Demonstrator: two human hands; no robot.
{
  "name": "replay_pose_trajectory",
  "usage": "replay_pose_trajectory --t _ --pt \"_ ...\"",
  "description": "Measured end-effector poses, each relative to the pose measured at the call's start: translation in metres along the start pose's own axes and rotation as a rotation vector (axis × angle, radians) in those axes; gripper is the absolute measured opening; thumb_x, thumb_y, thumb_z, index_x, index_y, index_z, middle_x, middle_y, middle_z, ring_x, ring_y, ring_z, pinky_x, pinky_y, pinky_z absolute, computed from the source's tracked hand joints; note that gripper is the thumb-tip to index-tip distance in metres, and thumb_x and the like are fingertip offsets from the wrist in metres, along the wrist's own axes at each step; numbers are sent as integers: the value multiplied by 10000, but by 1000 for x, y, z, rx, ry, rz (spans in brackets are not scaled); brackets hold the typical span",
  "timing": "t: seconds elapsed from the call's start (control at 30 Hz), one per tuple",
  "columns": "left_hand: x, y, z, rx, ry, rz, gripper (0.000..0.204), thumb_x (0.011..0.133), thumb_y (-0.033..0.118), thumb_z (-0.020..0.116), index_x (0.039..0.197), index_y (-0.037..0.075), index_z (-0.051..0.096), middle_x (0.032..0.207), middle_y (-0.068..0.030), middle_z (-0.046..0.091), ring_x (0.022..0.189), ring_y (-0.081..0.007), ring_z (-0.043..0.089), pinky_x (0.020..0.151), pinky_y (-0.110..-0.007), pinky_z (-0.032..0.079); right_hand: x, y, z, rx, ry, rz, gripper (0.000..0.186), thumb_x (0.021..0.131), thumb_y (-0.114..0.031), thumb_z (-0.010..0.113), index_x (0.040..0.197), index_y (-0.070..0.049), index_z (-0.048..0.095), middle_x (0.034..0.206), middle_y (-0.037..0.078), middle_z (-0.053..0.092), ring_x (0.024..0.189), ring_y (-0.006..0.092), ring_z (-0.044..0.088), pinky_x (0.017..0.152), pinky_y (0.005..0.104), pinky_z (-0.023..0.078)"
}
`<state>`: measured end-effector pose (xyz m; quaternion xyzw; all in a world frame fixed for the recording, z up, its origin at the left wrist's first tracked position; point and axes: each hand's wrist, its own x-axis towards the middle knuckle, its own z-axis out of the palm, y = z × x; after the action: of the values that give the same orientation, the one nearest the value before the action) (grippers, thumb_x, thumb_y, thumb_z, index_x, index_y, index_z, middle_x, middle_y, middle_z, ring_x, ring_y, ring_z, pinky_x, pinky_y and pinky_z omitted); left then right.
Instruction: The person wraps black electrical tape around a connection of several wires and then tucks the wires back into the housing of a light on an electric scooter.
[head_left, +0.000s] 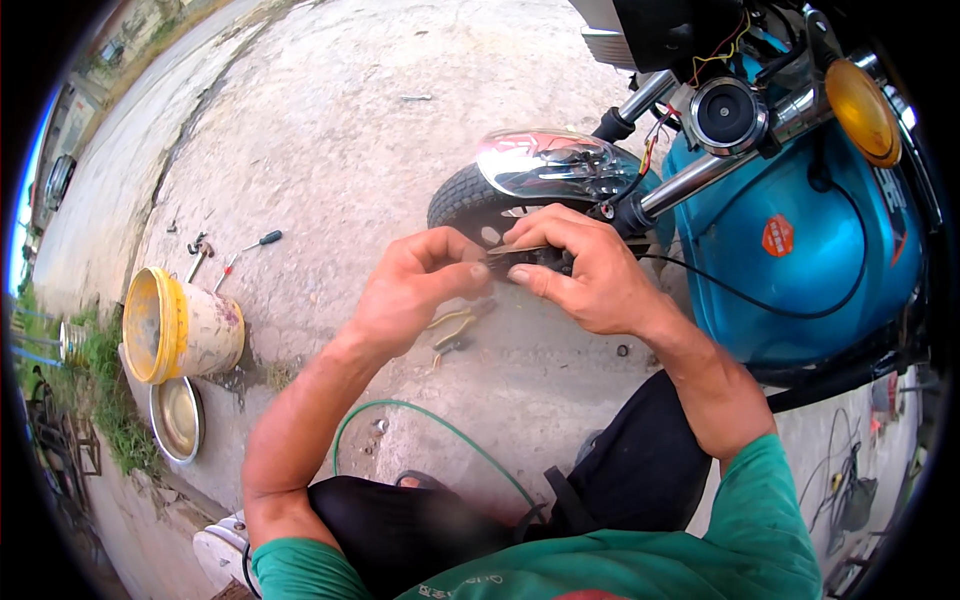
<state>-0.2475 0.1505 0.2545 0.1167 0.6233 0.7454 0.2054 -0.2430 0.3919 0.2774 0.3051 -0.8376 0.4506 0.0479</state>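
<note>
A small dark part (540, 260) with a thin flat piece on top sits between my hands, and a black cable runs from it rightward. My right hand (580, 270) grips the part with curled fingers and thumb. My left hand (420, 275) pinches at its left end, slightly blurred; exactly what the fingertips hold is hard to make out. Just below, yellow-handled pliers (450, 330) lie on the concrete. Beyond the hands are a motorcycle's tire (457, 202), chrome mudguard (515, 165) and fork tube (680, 185).
At right stands the motorcycle's turquoise body (770, 270) with an amber lamp (858, 112). On the left are a yellow bucket (215, 330), metal bowl (175, 420), hammer (200, 260), screwdriver (250, 250) and grass (120, 380). A green hose (440, 420) curves between my legs.
</note>
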Motion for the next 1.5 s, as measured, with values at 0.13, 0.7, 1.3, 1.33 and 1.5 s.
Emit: replay_pose_trajectory --t 0.13,0.7,1.3,1.33,1.5 --pt "-9 4 -15 -80 -53 5 94 916 84 686 943 12 632 983 -122 662 839 -187 649 778 -327 510 -4 3 -11 108 -55 122 206 869 -141 749 1020 -9 703 1021 110 691 904 223 663 777 337 519" --pt "-14 14 -31 -155 -255 -20 161 890 137 719 906 14 616 913 -130 628 816 -217 634 757 -340 493 -11 13 -9 532 -174 182 206 844 -134 783 861 0 627 1077 63 635 860 118 592 811 299 504" --pt "-1 21 -10 -44 -326 -155 87 866 23 687 907 -25 626 900 -98 648 817 -179 655 757 -313 535 -26 -3 16 782 -433 285 255 801 -79 606 1032 29 624 915 61 641 820 114 586 748 284 485" --pt "0 20 -10 -42 -330 -156 87 866 23 687 907 -25 626 900 -98 648 817 -179 655 757 -313 535 -27 -3 17 789 -405 269 248 808 -95 602 1024 26 626 904 61 639 804 111 581 725 280 478" --pt "7 14 -9 -71 -328 -179 102 868 49 688 910 -26 634 902 -121 664 806 -191 657 751 -321 535 -27 -9 10 736 -284 428 229 949 -207 645 985 18 640 824 41 651 757 101 583 707 289 488"
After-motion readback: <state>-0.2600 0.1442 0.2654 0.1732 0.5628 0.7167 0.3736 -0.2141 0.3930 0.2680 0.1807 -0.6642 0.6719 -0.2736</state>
